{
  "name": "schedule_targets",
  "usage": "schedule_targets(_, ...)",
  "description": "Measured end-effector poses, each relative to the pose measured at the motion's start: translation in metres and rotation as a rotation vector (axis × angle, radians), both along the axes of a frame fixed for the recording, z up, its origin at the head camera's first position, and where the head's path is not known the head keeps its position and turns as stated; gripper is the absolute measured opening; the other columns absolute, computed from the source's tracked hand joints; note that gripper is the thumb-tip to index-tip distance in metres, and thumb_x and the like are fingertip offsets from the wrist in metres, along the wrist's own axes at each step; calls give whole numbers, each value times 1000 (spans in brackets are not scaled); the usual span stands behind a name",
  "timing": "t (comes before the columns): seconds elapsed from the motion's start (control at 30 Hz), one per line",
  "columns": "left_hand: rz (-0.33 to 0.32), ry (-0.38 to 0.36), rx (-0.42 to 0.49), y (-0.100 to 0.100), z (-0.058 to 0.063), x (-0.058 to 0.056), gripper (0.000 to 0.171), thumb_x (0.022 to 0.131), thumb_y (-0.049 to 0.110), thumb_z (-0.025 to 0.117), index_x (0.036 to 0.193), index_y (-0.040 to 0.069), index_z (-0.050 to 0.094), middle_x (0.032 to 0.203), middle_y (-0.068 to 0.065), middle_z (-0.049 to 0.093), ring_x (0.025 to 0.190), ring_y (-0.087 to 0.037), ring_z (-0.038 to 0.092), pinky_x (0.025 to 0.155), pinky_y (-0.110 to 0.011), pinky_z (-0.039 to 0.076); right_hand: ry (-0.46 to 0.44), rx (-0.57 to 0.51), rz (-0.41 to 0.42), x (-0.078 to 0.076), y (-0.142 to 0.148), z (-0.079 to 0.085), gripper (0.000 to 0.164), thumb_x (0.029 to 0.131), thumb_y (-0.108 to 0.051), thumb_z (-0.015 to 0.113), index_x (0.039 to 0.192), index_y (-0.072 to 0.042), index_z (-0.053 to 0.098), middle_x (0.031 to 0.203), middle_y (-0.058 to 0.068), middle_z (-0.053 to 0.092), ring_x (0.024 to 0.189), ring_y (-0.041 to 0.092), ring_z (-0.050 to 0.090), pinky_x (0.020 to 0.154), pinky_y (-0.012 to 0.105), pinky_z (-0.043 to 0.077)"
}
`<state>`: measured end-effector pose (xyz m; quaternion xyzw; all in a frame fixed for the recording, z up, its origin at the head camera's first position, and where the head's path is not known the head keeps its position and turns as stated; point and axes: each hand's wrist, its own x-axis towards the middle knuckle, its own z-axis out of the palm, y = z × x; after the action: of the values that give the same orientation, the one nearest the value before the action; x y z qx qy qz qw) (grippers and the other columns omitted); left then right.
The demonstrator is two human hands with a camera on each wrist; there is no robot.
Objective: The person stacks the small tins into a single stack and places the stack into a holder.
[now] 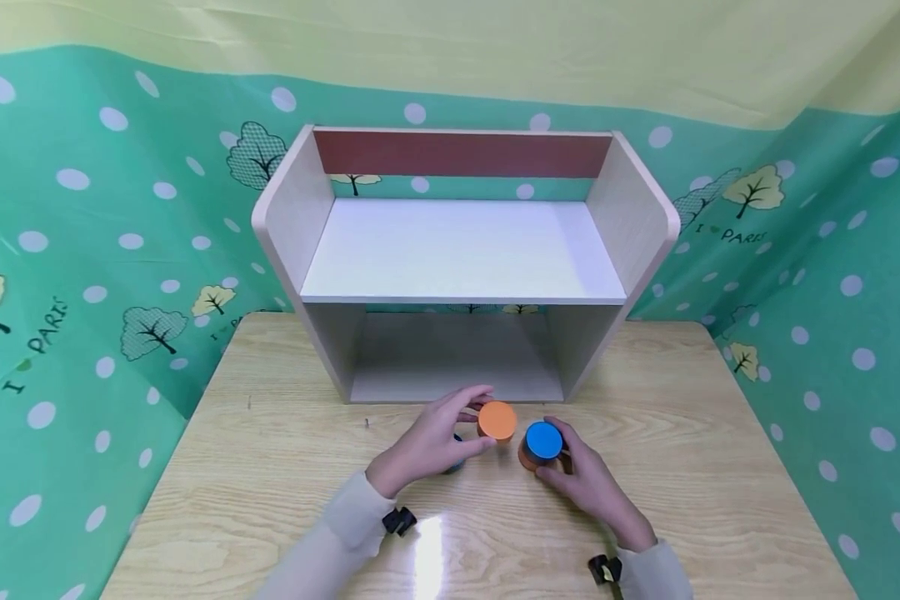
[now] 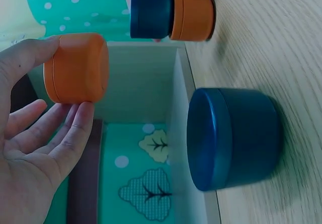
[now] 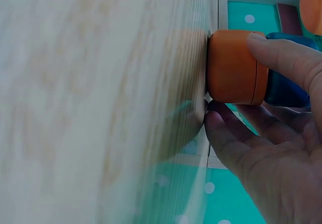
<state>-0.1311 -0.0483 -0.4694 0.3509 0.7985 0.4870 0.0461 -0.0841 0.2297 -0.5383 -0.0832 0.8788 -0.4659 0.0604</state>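
My left hand (image 1: 429, 439) pinches a small round orange canister (image 2: 78, 68) between thumb and fingertips, raised off the tabletop. Below it a larger dark blue canister (image 2: 246, 138) stands upright on the table, mostly covered by that hand in the head view. To the right, a blue canister (image 1: 543, 440) sits on top of another orange canister (image 3: 231, 68), which rests on the table. Around this stack curls my right hand (image 1: 587, 473), its thumb pressed against the lower orange canister near its lid seam and its fingers along the other side.
A white two-level shelf (image 1: 465, 250) stands at the back of the wooden table (image 1: 270, 483), close beyond both hands. Its side panels rise above the upper board. A green and yellow patterned cloth (image 1: 105, 250) hangs behind and at both sides.
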Motion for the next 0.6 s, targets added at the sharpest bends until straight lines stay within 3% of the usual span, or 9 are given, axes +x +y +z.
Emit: schedule_targets(0.6, -111, -36, 35, 40, -3, -8, 69, 91, 25, 76, 149, 8, 42, 142, -4, 53, 115, -14, 60, 96, -22, 51, -24, -35, 14, -1, 2, 2, 77, 87, -9, 79, 151, -11, 37, 148, 15, 47, 131, 37, 49, 104, 55, 45)
